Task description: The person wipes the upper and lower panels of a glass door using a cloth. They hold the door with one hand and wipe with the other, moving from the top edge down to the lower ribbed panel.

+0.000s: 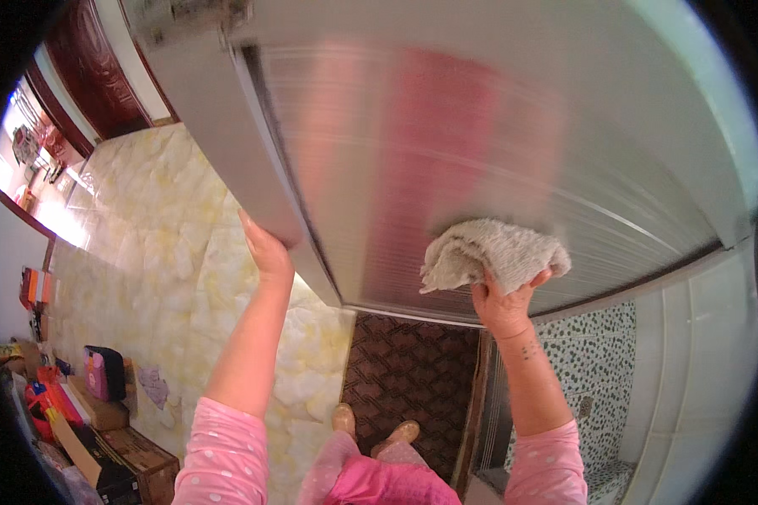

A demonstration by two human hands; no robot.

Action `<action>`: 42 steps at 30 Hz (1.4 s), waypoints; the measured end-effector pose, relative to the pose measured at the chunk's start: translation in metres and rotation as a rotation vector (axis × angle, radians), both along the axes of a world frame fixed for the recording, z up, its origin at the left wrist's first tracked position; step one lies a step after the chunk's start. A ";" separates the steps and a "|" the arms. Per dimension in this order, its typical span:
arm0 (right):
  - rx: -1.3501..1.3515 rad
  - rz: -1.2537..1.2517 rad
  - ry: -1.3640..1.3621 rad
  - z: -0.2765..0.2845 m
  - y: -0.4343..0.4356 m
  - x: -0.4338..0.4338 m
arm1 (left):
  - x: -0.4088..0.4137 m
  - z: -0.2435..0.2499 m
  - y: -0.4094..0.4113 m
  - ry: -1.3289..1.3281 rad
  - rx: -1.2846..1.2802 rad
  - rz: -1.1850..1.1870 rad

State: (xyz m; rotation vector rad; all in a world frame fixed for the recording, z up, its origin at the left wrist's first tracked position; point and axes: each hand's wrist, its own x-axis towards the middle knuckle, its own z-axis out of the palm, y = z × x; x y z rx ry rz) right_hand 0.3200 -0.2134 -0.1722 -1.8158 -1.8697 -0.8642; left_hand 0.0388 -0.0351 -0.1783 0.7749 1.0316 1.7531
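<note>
A folded light-grey cloth (pixel 489 252) lies against the ribbed, glossy panel of a door (pixel 379 189), pressed there by my right hand (pixel 508 303), whose thumb and fingers show below the cloth. Pink blurred reflections show on the panel. My left hand (pixel 268 249) rests against the outer edge of the door's smooth frame (pixel 227 132), fingers partly hidden behind it; it holds no loose thing.
A dark patterned mat (pixel 410 372) lies at my feet beside a marbled tile floor (pixel 151 252). Cardboard boxes (pixel 145 461) and a pink and black bag (pixel 104 372) stand at lower left. Right of the threshold is a pebble-patterned floor (pixel 581 366).
</note>
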 end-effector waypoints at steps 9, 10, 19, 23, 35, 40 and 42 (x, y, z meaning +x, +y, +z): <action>0.141 -0.053 -0.193 -0.024 0.019 0.007 | 0.019 -0.010 0.030 0.237 0.130 0.125; 0.159 -0.033 -0.188 -0.024 0.020 0.006 | 0.019 -0.010 0.032 0.245 0.136 0.134; 0.238 0.033 -0.343 0.000 0.015 0.018 | 0.018 -0.010 0.031 0.289 0.343 0.081; 0.306 0.017 -0.370 -0.005 0.016 0.025 | 0.018 -0.021 0.057 0.372 0.437 0.096; 0.181 0.000 -0.365 -0.006 0.010 0.022 | 0.025 -0.015 0.035 0.434 0.498 0.295; 0.247 0.089 -0.419 0.012 0.010 0.008 | 0.011 -0.018 0.028 0.535 0.446 0.208; 0.264 0.184 -0.429 0.038 0.017 -0.012 | 0.013 -0.018 0.026 0.507 0.472 0.259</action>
